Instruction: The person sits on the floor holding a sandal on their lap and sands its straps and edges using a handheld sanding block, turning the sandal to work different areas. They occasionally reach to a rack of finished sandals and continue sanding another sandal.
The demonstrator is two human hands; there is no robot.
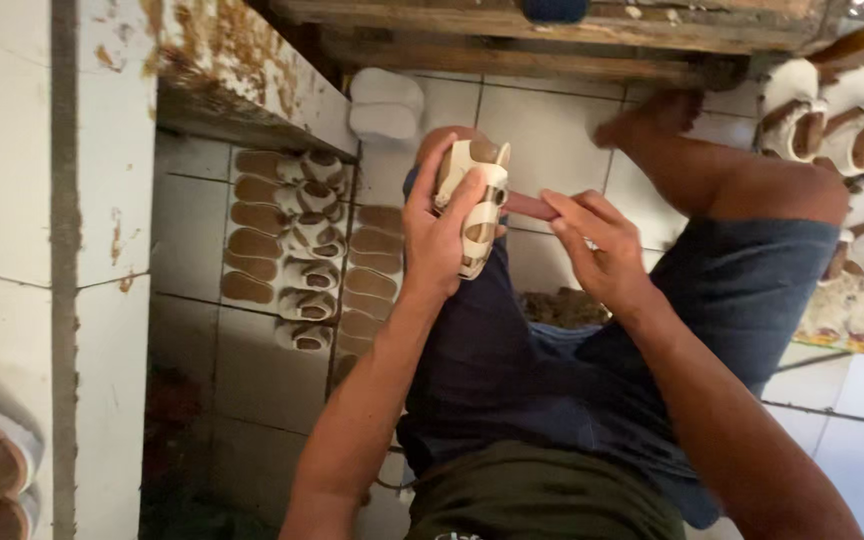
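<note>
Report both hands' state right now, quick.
Left hand: closed around a cream strapped sandal, held upright above the lap.
Right hand: fingers curled at a thin reddish tool touching the sandal; exact grip unclear.

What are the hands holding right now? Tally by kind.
cream strapped sandal: 1, gripped in the left hand
pinkish stick-like tool: 1, pinched by the right hand
Total: 2
</note>
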